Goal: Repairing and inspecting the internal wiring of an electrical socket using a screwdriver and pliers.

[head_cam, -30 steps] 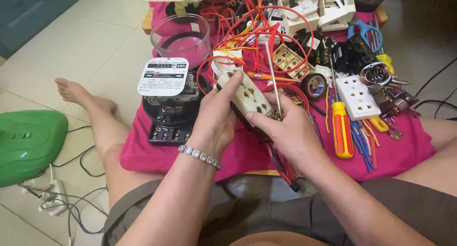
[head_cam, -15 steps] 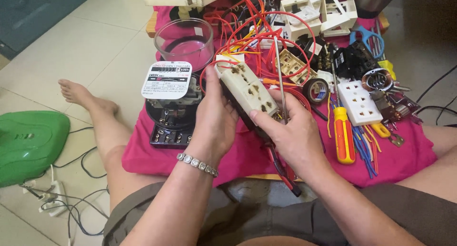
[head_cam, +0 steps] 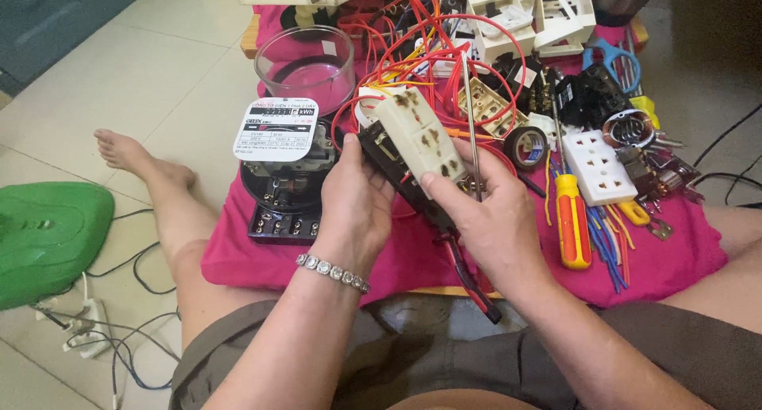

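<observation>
On the floor, a pink cloth covered a low board, cluttered with electrical parts. Left of it lay a green plastic cover on the tiles. On the cloth's left part sat an electricity meter with a round white faceplate, a clear glass dome just behind it. A tangle of red wires spread across the middle. White switch frames lay at the far edge. A white multi-socket block rested to the right, with an orange-handled screwdriver just beside it and a roll of black tape near it.

Left hand was curled around the dark underside of a cream socket strip, thumb along its left edge; strip held tilted above the cloth, between both hands. Right hand was closed on the strip's lower end, thumb on its face, and also gripped a thin metal rod standing upright. Red-handled pliers lay under the right wrist; can't tell if touching.
</observation>
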